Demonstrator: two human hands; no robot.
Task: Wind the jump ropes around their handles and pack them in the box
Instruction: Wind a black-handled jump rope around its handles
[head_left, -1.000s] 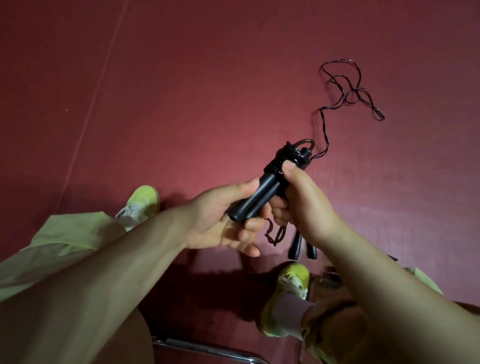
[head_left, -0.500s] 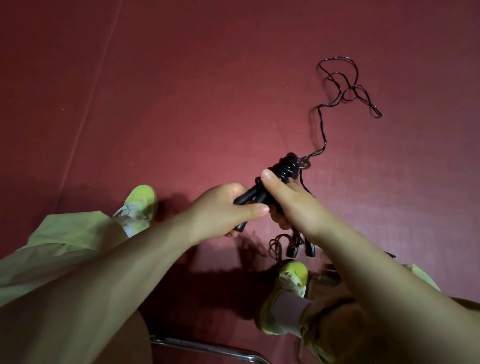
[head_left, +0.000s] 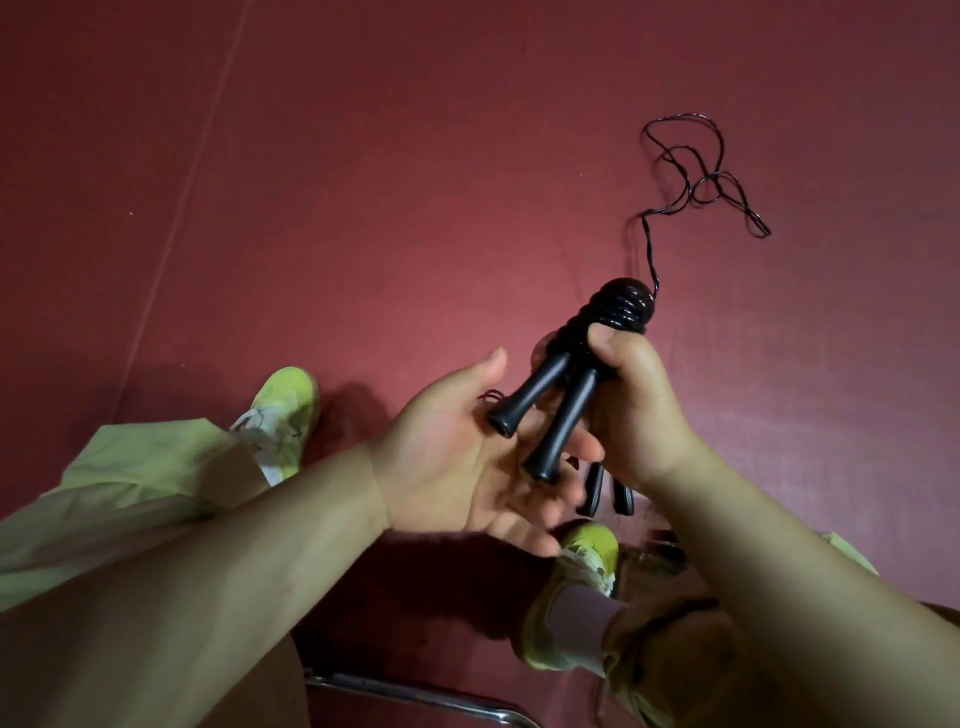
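While the right hand (head_left: 631, 400) clenches the pair of black handles (head_left: 558, 410) near their upper ends, the left hand (head_left: 467, 457) lies released beneath them, palm up and fingers spread, the flared butt ends of the handles hanging just over its fingers. From the head view, the handles point down toward 7 o'clock and splay apart at their lower ends. Above the right thumb, a tight coil of black rope (head_left: 615, 306) is wound around the handle tops, forming a rounded bundle at about 1 o'clock from the frame's centre. A thin loose strand (head_left: 691, 182) leaves the coil and runs up toward 1 o'clock, ending in a tangle of loops on the red floor (head_left: 363, 182). Just below the right wrist, at 5 o'clock from the hands, two more black handles (head_left: 608, 491) lie on the floor, partly hidden. Yellow-green shoes show at 9 o'clock (head_left: 283, 410) and 5 o'clock (head_left: 582, 566), with pale green trousers (head_left: 119, 483) at the left edge and a metal chair rail (head_left: 415, 696) at 6 o'clock. No writing or brand can be read on anything, and no box can be seen
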